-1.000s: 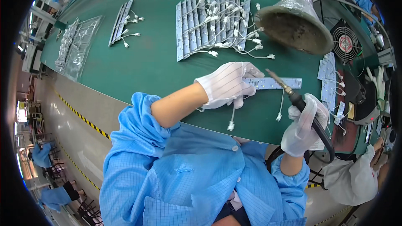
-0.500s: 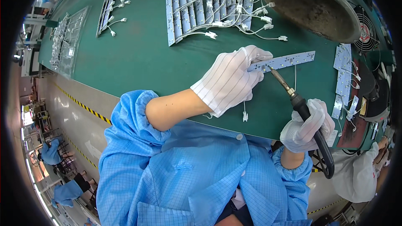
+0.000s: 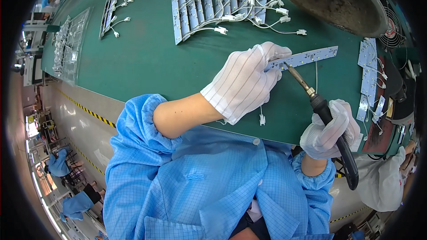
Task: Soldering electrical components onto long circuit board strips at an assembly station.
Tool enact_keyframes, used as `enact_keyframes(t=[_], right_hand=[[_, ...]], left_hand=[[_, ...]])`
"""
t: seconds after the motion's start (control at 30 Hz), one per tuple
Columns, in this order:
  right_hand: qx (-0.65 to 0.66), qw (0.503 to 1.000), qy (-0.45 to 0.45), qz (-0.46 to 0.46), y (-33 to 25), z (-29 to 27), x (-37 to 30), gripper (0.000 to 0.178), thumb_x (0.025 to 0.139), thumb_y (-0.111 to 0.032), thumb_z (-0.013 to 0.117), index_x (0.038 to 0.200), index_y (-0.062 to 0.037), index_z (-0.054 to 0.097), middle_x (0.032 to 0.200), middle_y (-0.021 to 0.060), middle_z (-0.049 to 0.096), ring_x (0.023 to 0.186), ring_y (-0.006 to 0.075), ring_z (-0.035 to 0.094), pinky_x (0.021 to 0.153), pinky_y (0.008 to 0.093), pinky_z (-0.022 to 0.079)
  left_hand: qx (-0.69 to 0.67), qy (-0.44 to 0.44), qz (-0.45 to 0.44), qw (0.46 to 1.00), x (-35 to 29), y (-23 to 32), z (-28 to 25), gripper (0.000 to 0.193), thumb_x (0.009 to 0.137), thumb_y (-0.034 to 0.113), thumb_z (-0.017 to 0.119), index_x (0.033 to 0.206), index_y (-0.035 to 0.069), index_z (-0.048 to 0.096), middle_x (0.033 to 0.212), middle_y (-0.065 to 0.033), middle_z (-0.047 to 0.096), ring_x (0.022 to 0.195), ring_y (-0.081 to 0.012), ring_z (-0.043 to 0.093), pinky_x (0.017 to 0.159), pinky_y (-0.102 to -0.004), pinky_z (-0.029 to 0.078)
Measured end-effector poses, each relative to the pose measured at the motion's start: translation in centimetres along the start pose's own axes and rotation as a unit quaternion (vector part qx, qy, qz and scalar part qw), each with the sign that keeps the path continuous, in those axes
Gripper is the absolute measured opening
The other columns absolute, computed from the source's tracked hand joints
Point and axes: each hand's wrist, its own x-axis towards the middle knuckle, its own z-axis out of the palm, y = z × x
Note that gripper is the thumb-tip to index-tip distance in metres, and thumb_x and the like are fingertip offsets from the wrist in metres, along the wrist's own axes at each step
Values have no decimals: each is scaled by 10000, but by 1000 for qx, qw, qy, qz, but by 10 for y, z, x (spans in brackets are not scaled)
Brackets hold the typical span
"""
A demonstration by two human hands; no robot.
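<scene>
My left hand [image 3: 249, 80], in a white striped glove, grips one end of a narrow LED strip board [image 3: 311, 56]. The board is held above the green table, tilted up toward the right, and a thin white wire hangs below it. A small white connector [image 3: 262, 119] dangles beneath my left hand. My right hand [image 3: 331, 131], gloved too, is wrapped round the black handle of a soldering iron [image 3: 321, 106]. The iron's tip meets the board's face close to my left fingers; whether it presses on a pad is too small to tell.
Rows of LED boards [image 3: 191, 9] with tangled white connector leads lie at the back. A wide metal fume hood [image 3: 329, 2] overhangs the back right, beside a fan [image 3: 392, 29]. More boards [image 3: 368, 75] lie at right. A clear plastic bag [image 3: 75, 49] sits at far left.
Both hands keep their grips, and the iron's tip stays near the same spot on the board. The view has shifted slightly.
</scene>
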Motion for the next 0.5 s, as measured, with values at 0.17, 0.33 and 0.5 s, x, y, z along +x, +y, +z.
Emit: enact_keyframes(t=[0.17,0.33,0.5], right_hand=[[50,998,-23,25,0,-2,1,327,828,89,576,1132,91,455,1007,222,541,605,225,587,483,309,467],[146,984,-42,97,-1,-6,2,293,848,72,560,1119,103,452,991,225,552,581,221,577,478,300,465],[-56,996,-60,20,0,-11,4,261,885,55,544,1114,126,438,1025,217,484,592,208,580,462,290,475]], left_hand=[[16,0,9,1000,0,0,1,241,823,42,603,1063,16,603,925,-156,624,715,-334,619,648,-408,491],[25,-9,17,1000,1,-1,-1,218,819,49,611,1033,7,619,994,-142,620,704,-293,615,635,-383,490],[10,-16,6,1000,3,-2,-3,249,823,49,609,1068,4,605,1010,-141,632,667,-259,613,612,-357,494]])
